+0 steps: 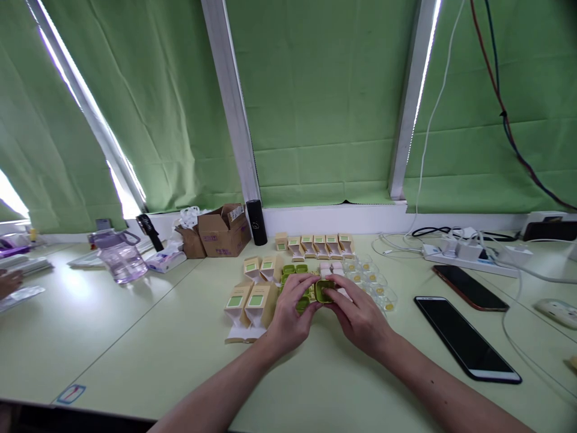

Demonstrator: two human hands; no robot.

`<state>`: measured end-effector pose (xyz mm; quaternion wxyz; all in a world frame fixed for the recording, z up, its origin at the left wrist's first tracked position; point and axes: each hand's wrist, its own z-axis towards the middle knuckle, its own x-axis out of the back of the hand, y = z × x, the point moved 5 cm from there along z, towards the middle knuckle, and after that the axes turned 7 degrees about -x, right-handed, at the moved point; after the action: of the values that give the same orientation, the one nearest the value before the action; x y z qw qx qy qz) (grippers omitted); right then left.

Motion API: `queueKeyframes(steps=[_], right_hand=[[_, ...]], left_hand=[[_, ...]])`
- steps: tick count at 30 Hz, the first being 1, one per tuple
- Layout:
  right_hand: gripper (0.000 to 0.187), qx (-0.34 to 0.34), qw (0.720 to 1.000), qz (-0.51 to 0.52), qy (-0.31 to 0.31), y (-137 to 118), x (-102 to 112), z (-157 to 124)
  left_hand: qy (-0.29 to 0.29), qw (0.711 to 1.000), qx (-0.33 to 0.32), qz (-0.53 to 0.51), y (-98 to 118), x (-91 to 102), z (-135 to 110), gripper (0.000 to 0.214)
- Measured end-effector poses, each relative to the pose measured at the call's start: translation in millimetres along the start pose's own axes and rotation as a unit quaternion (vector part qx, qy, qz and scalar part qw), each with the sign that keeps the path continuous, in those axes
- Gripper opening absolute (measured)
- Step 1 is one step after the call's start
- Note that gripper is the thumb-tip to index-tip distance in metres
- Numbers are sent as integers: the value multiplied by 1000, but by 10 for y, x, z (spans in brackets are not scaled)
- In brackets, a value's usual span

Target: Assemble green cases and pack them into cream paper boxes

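Observation:
Between my two hands, above the table, is a small square green container (323,291). My left hand (293,310) grips its left side, and my right hand (360,310) closes on its right side with fingers at its opening. What lies inside it is too small to make out. Behind my hands several green containers (295,269) stand in rows, partly hidden. Right of them sit pinkish-white pieces (331,266) and clear round cups (379,290) with yellow centres. To the left stand open cardboard boxes (258,300) with green labels; more small boxes (320,245) line up at the back.
On the right lie two phones (466,337) (471,287), a power strip (469,258) with cables and a mouse (556,311). Left are a purple bottle (121,255), a brown carton (224,231) and a black cylinder (256,222). Another person's hand (9,282) shows at far left.

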<state>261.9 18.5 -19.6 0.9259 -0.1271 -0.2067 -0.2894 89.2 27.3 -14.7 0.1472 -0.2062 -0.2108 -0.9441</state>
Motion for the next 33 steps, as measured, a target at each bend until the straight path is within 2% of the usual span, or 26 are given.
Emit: queueKeyframes(steps=[14, 22, 33], right_hand=[[35, -5, 1000, 9, -22, -31, -37, 20], [28, -1, 1000, 13, 15, -60, 40, 52], [31, 14, 1000, 12, 8, -50, 13, 35]], left_hand=[[-1, 1000, -15, 16, 25, 11, -18, 49], [2, 1000, -23, 10, 30, 11, -13, 50], [10, 999, -28, 20, 45, 17, -8, 50]])
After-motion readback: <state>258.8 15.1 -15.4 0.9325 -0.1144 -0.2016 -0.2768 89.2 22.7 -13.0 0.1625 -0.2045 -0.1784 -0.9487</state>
